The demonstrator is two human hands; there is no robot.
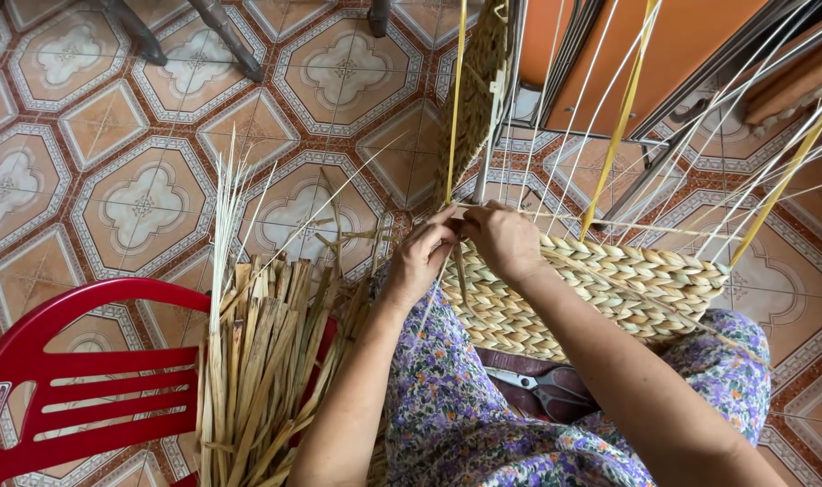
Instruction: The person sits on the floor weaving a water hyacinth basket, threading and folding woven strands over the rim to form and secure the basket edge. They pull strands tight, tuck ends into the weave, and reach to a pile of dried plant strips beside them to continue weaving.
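Half-woven basket of braided pale straw [609, 289] rests on my lap at 3 o'clock, rim up so I can reach the white upright stakes [555, 117]. Left hand [422, 257] & right hand [504, 239] meet at the rim, fingers pinched narrow on a flat straw strand [460, 271], wrists bent inward. Spare dry reed bundle [258, 361] leans on red plastic chair [77, 379] at 9, w/in reach.

Red plastic chair [77, 379] running off the left and near edges, scissors [542, 390] lying partly hidden under the right forearm, white upright strands [573, 108] leaving the far edge.

A patterned tile floor [140, 180] in terracotta and cream spreads under a red plastic chair [77, 379], metal furniture legs [221, 36] and orange panels [646, 54].
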